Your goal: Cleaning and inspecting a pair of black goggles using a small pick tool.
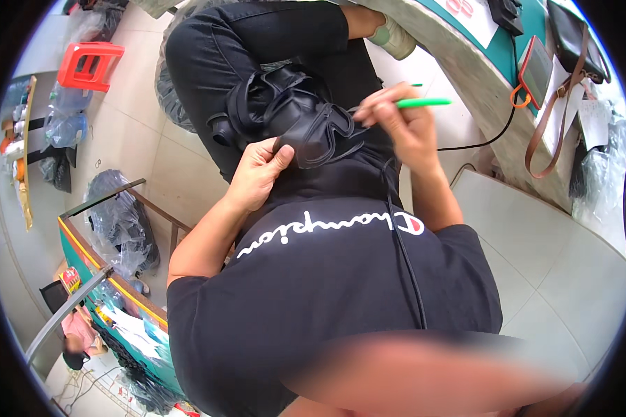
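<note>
Left hand (256,169) grips a black shoe upper (306,118); right hand (401,125), just beside it, apparently pinches a green pen (424,103) closed-fingered.

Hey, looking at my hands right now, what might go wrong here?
1. The green pen in your right hand points off the black piece, so a slip might leave a stray mark.
2. Your left hand pinches just one edge; the loose black straps may shift on your lap.
</note>
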### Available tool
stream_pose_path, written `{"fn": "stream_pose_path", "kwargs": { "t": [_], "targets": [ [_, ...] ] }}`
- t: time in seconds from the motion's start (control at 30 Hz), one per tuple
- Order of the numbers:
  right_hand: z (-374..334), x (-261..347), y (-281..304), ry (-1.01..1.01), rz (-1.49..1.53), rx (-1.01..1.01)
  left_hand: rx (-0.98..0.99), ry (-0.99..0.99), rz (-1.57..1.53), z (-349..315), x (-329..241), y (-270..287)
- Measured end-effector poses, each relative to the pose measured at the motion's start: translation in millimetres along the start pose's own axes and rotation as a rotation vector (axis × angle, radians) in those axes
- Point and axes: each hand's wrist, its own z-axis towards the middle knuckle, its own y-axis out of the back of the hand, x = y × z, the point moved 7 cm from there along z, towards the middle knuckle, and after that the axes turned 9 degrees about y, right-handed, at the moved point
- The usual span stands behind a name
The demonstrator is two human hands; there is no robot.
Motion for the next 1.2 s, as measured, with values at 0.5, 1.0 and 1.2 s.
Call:
{"fn": "stream_pose_path", "kwargs": {
  "t": [0.5, 1.0, 1.2],
  "targets": [
    [10, -24, -59, -0.009, 0.048, 0.31, -0.09, -0.049, 0.021, -4, -2, -1],
    [29, -79, 136, 0.12, -0.932, -0.456, -0.174, -0.155, -0.145, -9, -11, 20],
    [-33, -200, 245, -0.27, -1.246, -0.279, -0.175, -0.174, -0.19, -10, -9, 19]
  ]
}}
